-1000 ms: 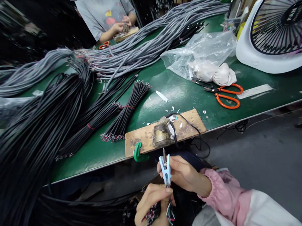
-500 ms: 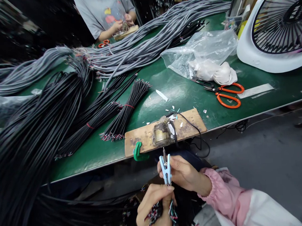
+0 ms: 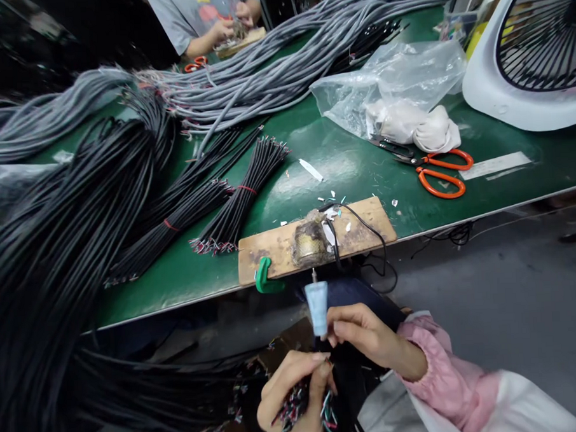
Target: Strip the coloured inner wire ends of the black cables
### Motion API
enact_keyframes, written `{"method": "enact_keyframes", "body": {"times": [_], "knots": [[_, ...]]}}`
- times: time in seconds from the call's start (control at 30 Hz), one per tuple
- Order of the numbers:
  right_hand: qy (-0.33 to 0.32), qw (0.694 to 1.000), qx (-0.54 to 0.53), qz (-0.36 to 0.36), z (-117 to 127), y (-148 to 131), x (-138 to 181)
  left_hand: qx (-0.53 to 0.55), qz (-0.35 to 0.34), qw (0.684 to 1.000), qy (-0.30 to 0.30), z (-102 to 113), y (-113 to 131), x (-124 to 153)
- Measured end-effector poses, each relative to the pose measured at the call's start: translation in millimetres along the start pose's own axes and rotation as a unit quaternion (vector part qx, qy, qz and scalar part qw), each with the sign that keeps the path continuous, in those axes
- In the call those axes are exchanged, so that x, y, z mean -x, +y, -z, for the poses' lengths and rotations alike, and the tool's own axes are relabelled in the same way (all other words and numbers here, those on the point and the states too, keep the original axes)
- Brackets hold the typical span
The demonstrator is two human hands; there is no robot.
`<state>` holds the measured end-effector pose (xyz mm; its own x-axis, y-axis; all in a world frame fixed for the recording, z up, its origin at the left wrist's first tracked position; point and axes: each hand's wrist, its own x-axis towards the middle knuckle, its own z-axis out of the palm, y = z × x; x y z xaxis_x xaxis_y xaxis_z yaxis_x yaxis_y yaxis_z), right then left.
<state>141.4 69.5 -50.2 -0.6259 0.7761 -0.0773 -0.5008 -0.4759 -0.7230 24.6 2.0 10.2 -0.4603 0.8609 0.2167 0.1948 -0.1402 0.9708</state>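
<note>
A small motor (image 3: 309,242) is fixed on a wooden board (image 3: 362,224) at the table's edge, its shaft pointing towards me. On the shaft sits a light-blue clothespin (image 3: 317,307), smeared as if spinning. Below it my left hand (image 3: 296,394) is closed around a bunch of black cables whose twisted coloured wire ends (image 3: 329,415) stick out. Just right of the clothespin's lower end, my right hand (image 3: 357,331) has its thumb and fingers pinched together. What lies between those fingertips is hidden. A green clamp (image 3: 264,277) grips the board's left end.
Black cable bundles (image 3: 249,192) and a large black cable heap (image 3: 91,205) cover the left side. Grey cables (image 3: 263,77) stretch across the back. Orange-handled scissors (image 3: 441,171), a plastic bag (image 3: 387,78) and a white fan (image 3: 493,99) stand right. Opposite, a person (image 3: 207,22) works.
The clothespin has turned from side-on to a blurred shape. My right hand has moved off its side, down and to the right. The view has shifted slightly.
</note>
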Motion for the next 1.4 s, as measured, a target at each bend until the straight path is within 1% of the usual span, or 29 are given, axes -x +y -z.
{"method": "enact_keyframes", "body": {"times": [0.1, 0.2, 0.3, 0.4, 0.5, 0.6, 0.67, 0.77, 0.8, 0.87, 0.93, 0.97, 1.0, 1.07, 1.13, 1.17, 1.27, 1.33, 1.4], "knots": [[-0.030, 0.998, 0.049, 0.013, -5.0, -12.2, 4.8, -0.015, 0.090, 0.995, 0.033, 1.6, 0.3, 8.8], [-0.038, 0.996, 0.076, 0.021, -10.3, -18.7, 5.9, -0.002, 0.164, 0.986, 0.033, 4.6, 1.7, 13.8], [-0.035, 0.995, 0.091, 0.023, -13.0, -17.1, 7.0, 0.048, 0.221, 0.974, 0.032, 6.3, 3.7, 16.2], [-0.030, 0.993, 0.109, 0.028, -13.2, -12.1, 8.3, 0.087, 0.259, 0.962, 0.021, 6.5, 1.4, 17.4], [-0.019, 0.989, 0.141, 0.026, -11.8, -8.0, 8.6, 0.105, 0.267, 0.958, -0.014, 6.8, -11.5, 15.7], [0.011, 0.984, 0.172, 0.034, -8.0, -6.1, 7.7, 0.109, 0.258, 0.959, -0.034, 8.1, -35.9, 12.0], [0.043, 0.981, 0.185, 0.041, -4.3, -5.6, 7.6, 0.113, 0.251, 0.961, -0.038, 9.4, -53.1, 11.6], [0.083, 0.978, 0.187, 0.031, 0.2, -4.1, 10.0, 0.096, 0.264, 0.960, -0.008, 10.3, -68.2, 18.3], [0.081, 0.981, 0.174, 0.016, 0.6, -3.2, 11.4, 0.090, 0.272, 0.958, 0.001, 10.1, -68.8, 22.0], [0.052, 0.990, 0.130, -0.027, -0.3, -1.1, 14.6, 0.078, 0.280, 0.957, 0.018, 9.3, -64.0, 29.3], [0.016, 0.994, 0.090, -0.064, -2.6, -0.6, 16.6, 0.083, 0.292, 0.952, 0.021, 8.7, -54.7, 34.0], [0.010, 0.994, 0.088, -0.067, -3.8, -1.5, 16.8, 0.095, 0.305, 0.947, 0.016, 8.8, -49.9, 35.2], [0.015, 0.993, 0.104, -0.057, -5.0, -3.3, 16.6, 0.112, 0.321, 0.940, 0.009, 9.4, -45.6, 35.7], [0.034, 0.982, 0.188, -0.004, -6.8, -9.0, 15.3, 0.142, 0.348, 0.927, -0.004, 11.7, -39.7, 35.4], [0.035, 0.957, 0.281, 0.055, -8.4, -15.5, 13.9, 0.144, 0.356, 0.923, -0.009, 14.5, -37.6, 34.6], [0.027, 0.947, 0.311, 0.074, -9.3, -18.1, 13.5, 0.136, 0.354, 0.925, -0.011, 15.5, -37.5, 34.1], [0.010, 0.938, 0.334, 0.092, -12.2, -21.9, 13.5, 0.105, 0.331, 0.938, -0.023, 15.3, -38.0, 32.0], [0.019, 0.933, 0.344, 0.102, -13.7, -21.9, 13.8, 0.082, 0.302, 0.949, -0.023, 13.1, -37.2, 29.7], [0.029, 0.927, 0.357, 0.115, -14.6, -21.5, 14.1, 0.076, 0.292, 0.953, -0.012, 10.8, -35.5, 27.4]]}}
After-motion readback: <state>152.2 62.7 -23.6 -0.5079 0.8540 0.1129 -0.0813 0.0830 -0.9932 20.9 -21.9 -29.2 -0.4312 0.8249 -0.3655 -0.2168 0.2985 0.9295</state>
